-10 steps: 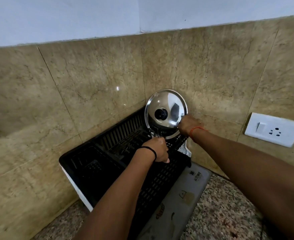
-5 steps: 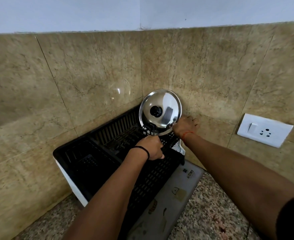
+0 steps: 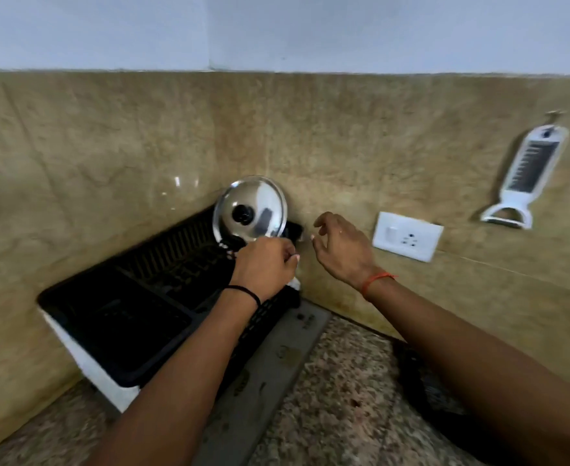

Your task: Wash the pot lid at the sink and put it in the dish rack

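— Steel lid [image 3: 250, 210] stands on edge in rack [image 3: 149, 297], far right corner, leaning toward tiled wall [image 3: 142, 146]; knob faces out.
— Nearer hand?
— Left hand [image 3: 264, 267], curled just below rim; cannot tell whether gripping. Right hand [image 3: 342, 248] apart, right of lid, fingers spread, empty.
— Looks nearly done.

Shiny steel pot lid [image 3: 250, 210], black knob, upright in black dish rack [image 3: 135, 317].
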